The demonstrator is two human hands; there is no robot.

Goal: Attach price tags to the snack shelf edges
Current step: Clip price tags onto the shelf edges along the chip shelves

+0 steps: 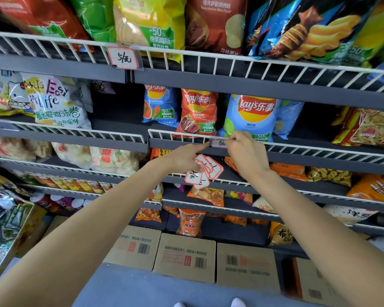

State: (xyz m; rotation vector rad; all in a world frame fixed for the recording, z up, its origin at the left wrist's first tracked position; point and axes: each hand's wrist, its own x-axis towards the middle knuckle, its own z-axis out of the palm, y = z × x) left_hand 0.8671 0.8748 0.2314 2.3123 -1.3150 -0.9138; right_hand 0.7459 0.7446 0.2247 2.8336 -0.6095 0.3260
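A: Pinching a price tag [217, 143] against the white wire rail [177, 136] of the middle shelf, that is the right hand [245, 151]. Its fingertips curl onto the tag's right end, just below a light blue chip bag [252, 116].

B: And the left hand [184, 157]?

A: It does 2 things. The forefinger reaches right and touches the tag's left end, while the other fingers curl round a fan of spare tags [203, 170], white with red borders, held just below the rail.

B: How many spares?

A: I cannot tell; they overlap. Several, some with dark handwriting.

B: Is the tag on the rail fully seated?

A: Cannot tell. Most of it is hidden by fingers; only a strip with a red border and some writing shows.

B: Any other tags up?

A: 1, on the top shelf rail to the far left of the hands: a white tag in a clear holder [123, 58] with dark handwritten marks, below a yellow chip bag [149, 21].

B: What else is around?

A: A red chip bag [197, 111] left of the light blue one, orange snack packs on the lower shelves, and 3 cardboard boxes [184, 255] on the floor near the person's feet.
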